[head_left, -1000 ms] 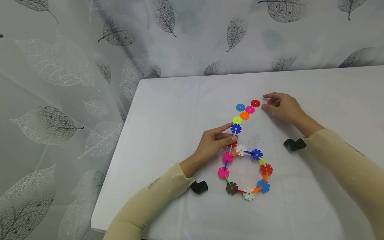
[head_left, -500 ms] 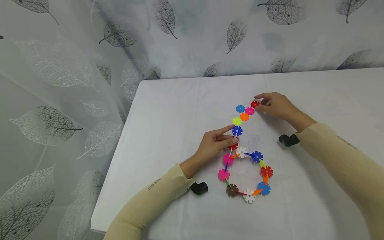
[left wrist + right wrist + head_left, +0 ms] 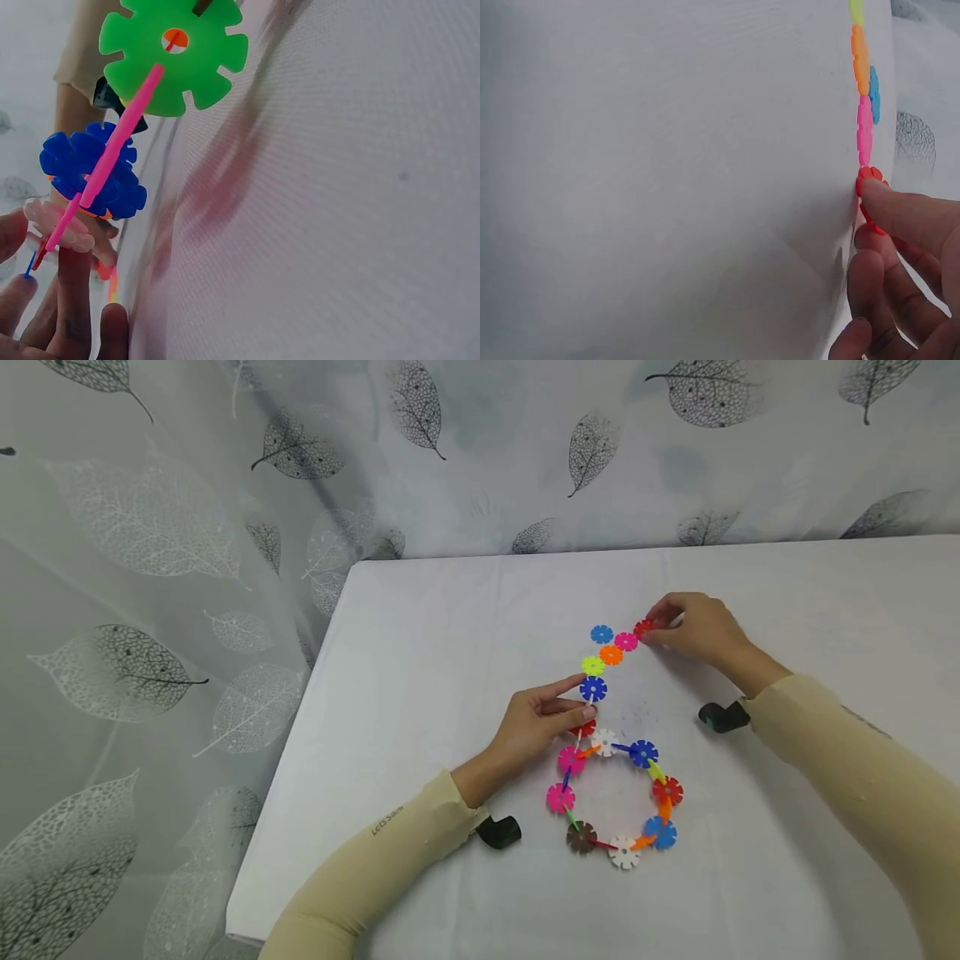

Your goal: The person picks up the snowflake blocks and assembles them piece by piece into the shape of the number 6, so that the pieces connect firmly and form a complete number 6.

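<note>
My left hand [image 3: 528,727] holds a chain of notched plastic discs at its upper end, the thumb over a red disc [image 3: 584,729]. A dark blue disc [image 3: 593,688] stands just above the thumb, by the index fingertip. Below the hand the chain runs into a ring of colourful discs joined edge-on, with a white disc [image 3: 624,853] at the bottom. Between thumb and index finger, my right hand [image 3: 701,627] pinches a loose red disc [image 3: 866,175] by its edge. That disc lies at the end of a row with a pink [image 3: 626,642], an orange [image 3: 611,654] and a yellow disc [image 3: 593,666].
A light blue disc [image 3: 602,633] lies beside the pink one. The white-covered table [image 3: 420,635] reaches back to a leaf-patterned curtain [image 3: 480,460]. Black wrist-worn pieces [image 3: 498,832] show below both sleeves.
The right hand has moved left to the loose red disc and closed thumb and finger on it; the disc has shifted slightly right. The left hand stays in place on the chain.
</note>
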`<state>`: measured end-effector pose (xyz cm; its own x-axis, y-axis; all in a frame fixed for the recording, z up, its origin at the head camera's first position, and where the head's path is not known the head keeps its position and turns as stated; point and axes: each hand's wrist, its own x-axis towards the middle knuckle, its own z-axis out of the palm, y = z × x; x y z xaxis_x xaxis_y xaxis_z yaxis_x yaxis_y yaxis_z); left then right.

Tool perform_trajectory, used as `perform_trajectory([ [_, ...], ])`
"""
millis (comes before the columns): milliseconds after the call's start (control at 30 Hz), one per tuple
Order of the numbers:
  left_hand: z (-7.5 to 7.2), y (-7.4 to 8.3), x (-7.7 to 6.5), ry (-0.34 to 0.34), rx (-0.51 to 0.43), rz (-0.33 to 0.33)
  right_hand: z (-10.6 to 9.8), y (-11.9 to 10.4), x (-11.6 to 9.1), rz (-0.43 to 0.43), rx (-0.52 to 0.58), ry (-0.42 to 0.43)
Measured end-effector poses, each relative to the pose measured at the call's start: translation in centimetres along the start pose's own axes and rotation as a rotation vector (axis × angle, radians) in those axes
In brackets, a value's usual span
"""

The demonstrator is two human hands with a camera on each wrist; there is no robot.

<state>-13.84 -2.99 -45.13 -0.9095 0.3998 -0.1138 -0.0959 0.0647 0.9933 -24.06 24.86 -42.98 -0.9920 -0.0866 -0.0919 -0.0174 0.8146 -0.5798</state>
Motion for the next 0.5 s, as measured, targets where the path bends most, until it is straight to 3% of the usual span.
perform_trajectory([
  [233,0.0,0.2,0.0,-0.002,-0.006,-0.002,-0.5,0.1,-1.1,-0.015,0.054,0.013],
  [500,0.0,0.3,-0.1,0.016,-0.018,-0.016,0.2,-0.4,-3.4,-0.077,0.184,-0.124],
])
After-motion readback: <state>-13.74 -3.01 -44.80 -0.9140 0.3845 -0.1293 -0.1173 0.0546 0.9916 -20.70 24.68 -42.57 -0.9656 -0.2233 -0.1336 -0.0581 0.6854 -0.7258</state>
